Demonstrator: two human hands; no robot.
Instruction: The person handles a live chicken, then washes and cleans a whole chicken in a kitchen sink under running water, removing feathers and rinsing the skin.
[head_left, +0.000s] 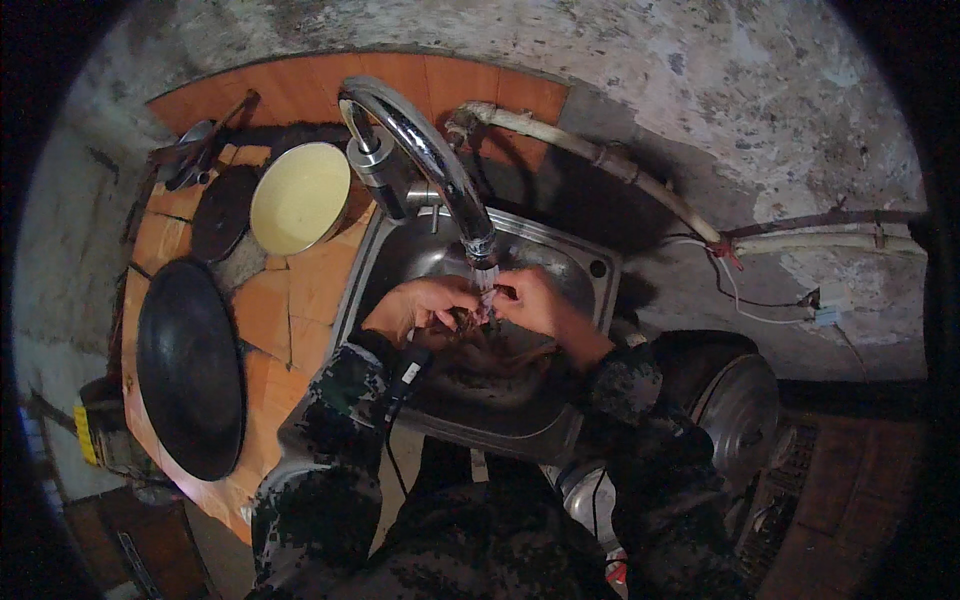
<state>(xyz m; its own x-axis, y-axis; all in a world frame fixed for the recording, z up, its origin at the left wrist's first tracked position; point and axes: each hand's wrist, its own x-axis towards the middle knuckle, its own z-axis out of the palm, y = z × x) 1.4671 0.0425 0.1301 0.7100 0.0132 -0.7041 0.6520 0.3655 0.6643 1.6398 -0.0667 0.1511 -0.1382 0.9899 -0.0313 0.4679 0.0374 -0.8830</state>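
Both hands are over a stainless steel sink (495, 442), under the chrome gooseneck faucet (424, 135). A stream of water (484, 280) falls from its spout between them. My left hand (420, 304) and my right hand (536, 304) meet with bent fingers. Between the fingertips is a small wet item (486, 306), pale and pinkish, too blurred to name. Brownish shapes (510, 360) show in the basin below; I cannot tell what they are. A dark device with a cable (409, 375) lies along the left wrist, over a camouflage sleeve.
On the tiled counter (270, 315) to the left are a black wok-like pan (191, 367), a cream-coloured bowl (301, 199) and a dark round board or lid (223, 212). A pipe (600, 154) runs along the rough wall. At right stands a pot with a metal lid (739, 416).
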